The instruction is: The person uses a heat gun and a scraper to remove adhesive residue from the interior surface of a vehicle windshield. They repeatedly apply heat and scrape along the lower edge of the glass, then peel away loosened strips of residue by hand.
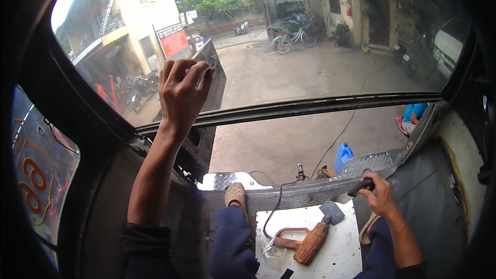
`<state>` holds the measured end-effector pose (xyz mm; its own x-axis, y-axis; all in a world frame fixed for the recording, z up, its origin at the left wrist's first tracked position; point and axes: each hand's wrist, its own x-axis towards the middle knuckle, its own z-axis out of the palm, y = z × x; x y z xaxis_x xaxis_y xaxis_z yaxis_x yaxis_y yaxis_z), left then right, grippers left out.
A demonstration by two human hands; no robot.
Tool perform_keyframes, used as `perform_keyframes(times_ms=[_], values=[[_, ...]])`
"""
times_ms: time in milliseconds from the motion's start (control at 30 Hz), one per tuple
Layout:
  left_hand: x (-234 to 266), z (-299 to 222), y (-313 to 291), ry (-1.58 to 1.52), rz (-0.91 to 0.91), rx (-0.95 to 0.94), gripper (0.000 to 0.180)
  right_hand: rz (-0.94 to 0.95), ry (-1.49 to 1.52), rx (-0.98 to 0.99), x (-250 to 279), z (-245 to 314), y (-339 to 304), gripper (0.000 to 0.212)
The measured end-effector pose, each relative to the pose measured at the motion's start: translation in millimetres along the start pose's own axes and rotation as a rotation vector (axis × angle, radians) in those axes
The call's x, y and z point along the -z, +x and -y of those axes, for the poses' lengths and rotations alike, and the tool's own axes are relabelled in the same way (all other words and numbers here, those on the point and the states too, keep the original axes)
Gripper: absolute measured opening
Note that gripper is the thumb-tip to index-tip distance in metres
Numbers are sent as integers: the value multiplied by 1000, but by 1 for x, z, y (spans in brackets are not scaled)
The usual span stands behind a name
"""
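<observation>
My left hand (182, 87) is raised in front of the large glass pane (310, 67). Its fingers are curled in toward the thumb, and whatever they may pinch is too small to make out. Low on the right, my right hand (381, 199) is wrapped round the black handle of a scraper (360, 187). The scraper slants down toward a flat grey piece (333, 212), which may be its blade. Beside that piece lies an orange heat gun (308, 244) on a white board (341, 248) between my legs, its nozzle pointing up and right.
A dark frame rail (289, 108) runs under the pane. Near the ribbed step stand a blue jug (343, 156) and a black cord (280, 201). My clog (235, 194) rests on the floor. Outside, a person in blue (413, 116) is at the right; a bicycle (292, 40) stands farther off.
</observation>
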<state>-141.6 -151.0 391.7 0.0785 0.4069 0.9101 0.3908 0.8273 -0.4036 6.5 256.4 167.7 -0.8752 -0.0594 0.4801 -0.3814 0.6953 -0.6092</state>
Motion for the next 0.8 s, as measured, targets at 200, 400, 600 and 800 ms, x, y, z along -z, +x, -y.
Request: perform_keyframes(times_ms=[200,400,600,800], values=[[-16,-6,18,49,48,-91,18,8,-4,-4,3,3,0,34],[-24,-10,31,77,51,-87,17,-18,15,-26,11,0,-5,34],[-26,-13,37,108,50,-94,13,-26,-13,0,15,-4,-8,33],[-29,-13,37,115,70,-110,11,-38,-5,2,16,-5,-8,33]])
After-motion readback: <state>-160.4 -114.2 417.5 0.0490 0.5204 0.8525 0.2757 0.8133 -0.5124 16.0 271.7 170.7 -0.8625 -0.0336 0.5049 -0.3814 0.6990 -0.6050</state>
